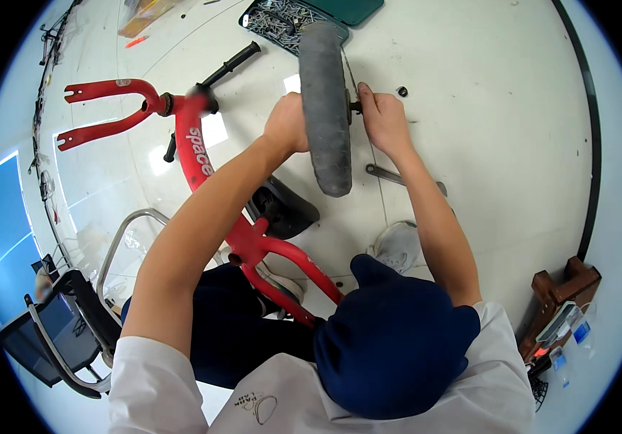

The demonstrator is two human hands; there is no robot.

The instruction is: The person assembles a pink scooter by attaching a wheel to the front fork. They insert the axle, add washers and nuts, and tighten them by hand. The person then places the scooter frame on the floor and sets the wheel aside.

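A small wheel with a worn grey tyre (pixel 323 123) stands upright and edge-on before me, held up between both hands. My left hand (pixel 289 124) is closed on its left side, its fingertips hidden behind the tyre. On the other side, my right hand (pixel 385 121) is closed at the end of the dark axle (pixel 355 107), thumb pointing up. A thin metal piece (pixel 350 66) runs from beside the tyre toward that thumb; its kind cannot be told. Left of the wheel lies a red bicycle frame (pixel 194 141) with fork, black handlebar (pixel 231 64) and black saddle (pixel 285 210).
A green case of loose screws (pixel 271 23) lies beyond the wheel. Near my right forearm is a grey crank-like metal arm (pixel 405 179), and a small black part (pixel 402 92) lies farther off. A chair (pixel 58 333) stands left, a brown wooden stand (pixel 560 300) right.
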